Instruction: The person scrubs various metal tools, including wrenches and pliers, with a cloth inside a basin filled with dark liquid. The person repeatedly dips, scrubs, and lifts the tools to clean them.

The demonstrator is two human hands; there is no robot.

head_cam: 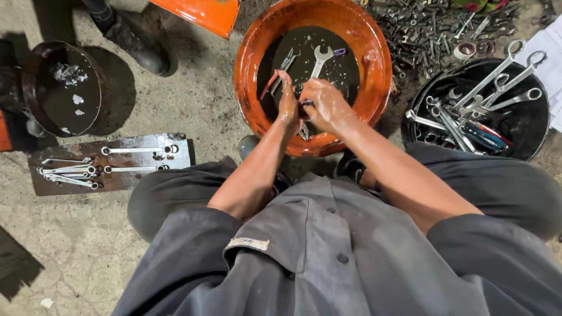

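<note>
An orange basin (pixel 374 52) holds dark oily liquid with a silver open-end wrench (pixel 319 60) and other small tools lying in it. Both wet hands are over its near side. My left hand (pixel 287 100) holds a thin reddish tool that sticks up to the left. My right hand (pixel 324 104) is closed around a small dark metal piece between the two hands; what it is cannot be told.
A black tub (pixel 527 137) of long wrenches stands at the right, with a heap of nuts and bolts (pixel 427 26) behind it. On the left, a metal plate (pixel 117 175) carries several wrenches beside a dark bucket (pixel 35 82). Someone's black boot (pixel 137 44) is at the top.
</note>
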